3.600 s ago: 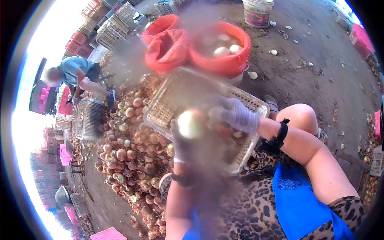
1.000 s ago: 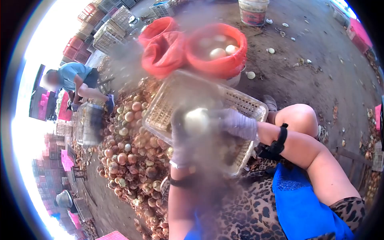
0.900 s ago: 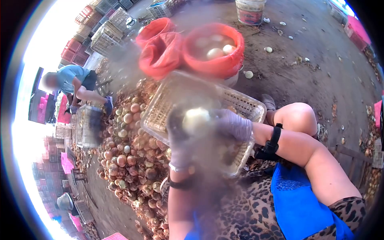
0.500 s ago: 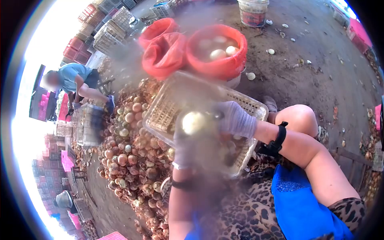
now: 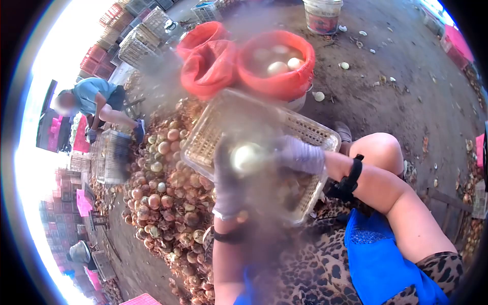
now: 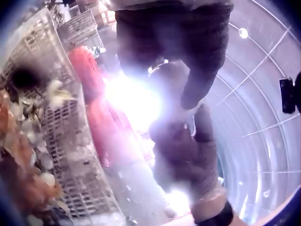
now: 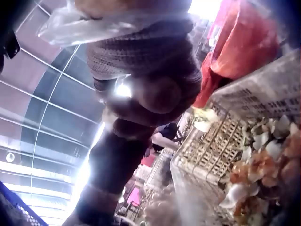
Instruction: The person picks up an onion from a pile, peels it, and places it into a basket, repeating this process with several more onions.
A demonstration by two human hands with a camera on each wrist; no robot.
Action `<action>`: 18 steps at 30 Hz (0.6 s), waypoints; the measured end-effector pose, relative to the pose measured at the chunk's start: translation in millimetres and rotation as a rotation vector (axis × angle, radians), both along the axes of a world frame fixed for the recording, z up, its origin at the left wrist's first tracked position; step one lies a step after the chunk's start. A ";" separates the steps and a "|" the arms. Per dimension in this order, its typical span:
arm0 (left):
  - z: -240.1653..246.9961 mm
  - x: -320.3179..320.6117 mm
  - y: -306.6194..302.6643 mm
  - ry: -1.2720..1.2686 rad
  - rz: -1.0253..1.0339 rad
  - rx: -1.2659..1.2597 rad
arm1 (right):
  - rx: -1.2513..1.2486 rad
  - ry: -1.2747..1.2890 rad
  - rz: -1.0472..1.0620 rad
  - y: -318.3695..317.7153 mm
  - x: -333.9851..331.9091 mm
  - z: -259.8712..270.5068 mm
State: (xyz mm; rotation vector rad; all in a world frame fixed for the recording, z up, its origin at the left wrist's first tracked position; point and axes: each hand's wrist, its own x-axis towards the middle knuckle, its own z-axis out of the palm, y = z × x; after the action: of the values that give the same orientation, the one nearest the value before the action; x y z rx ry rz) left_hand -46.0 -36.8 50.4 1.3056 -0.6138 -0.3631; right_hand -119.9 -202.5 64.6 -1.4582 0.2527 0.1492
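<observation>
In the head view, a pale peeled onion [image 5: 246, 157] sits in my gloved left hand [image 5: 229, 183], its fingers round the far and lower side. My right hand [image 5: 300, 155], gloved too, is close against the onion's other side. Haze on the lens blurs the space between them. The right wrist view has the right hand [image 7: 146, 89] with fingers curled, a bright glint between them; I cannot tell what small thing it grips. In the left wrist view the left hand [image 6: 174, 37] reaches in from the top, facing the right hand [image 6: 186, 155]. Below both hands lies a plastic crate [image 5: 310, 131].
Unpeeled onions lie heaped [image 5: 168, 203] left of the crate. Beyond it stand a red-lined bucket [image 5: 277, 89] with peeled onions in it and a red mesh bag [image 5: 206, 68]. Another person [image 5: 96, 101] bends over a crate at far left. Skins and scraps [image 7: 263, 165] lie in the near crate.
The onion has turned and shifted a little within my left hand, and my right hand has worked back and forth beside it. Both hands remain over the crate.
</observation>
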 end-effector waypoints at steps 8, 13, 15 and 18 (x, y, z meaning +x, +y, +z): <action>-19.8 6.7 -0.7 0.296 -0.106 0.035 | -0.339 -0.342 -0.104 8.7 5.6 -33.9; -22.2 4.3 -3.6 0.269 -0.033 0.041 | -0.121 -0.475 -0.128 14.7 29.9 -119.6; -24.4 3.9 -4.2 0.209 -0.039 0.045 | 0.356 -0.194 -0.129 17.2 21.3 -83.4; -20.8 2.6 -8.2 0.124 -0.039 0.092 | 0.345 -0.224 -0.155 18.3 12.9 -64.5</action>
State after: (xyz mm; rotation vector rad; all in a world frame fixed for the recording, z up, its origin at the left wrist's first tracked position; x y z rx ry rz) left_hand -43.4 -45.0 29.6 1.3492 -0.5236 -0.5056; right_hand -107.0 -184.3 0.0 -1.0967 0.1473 -0.0930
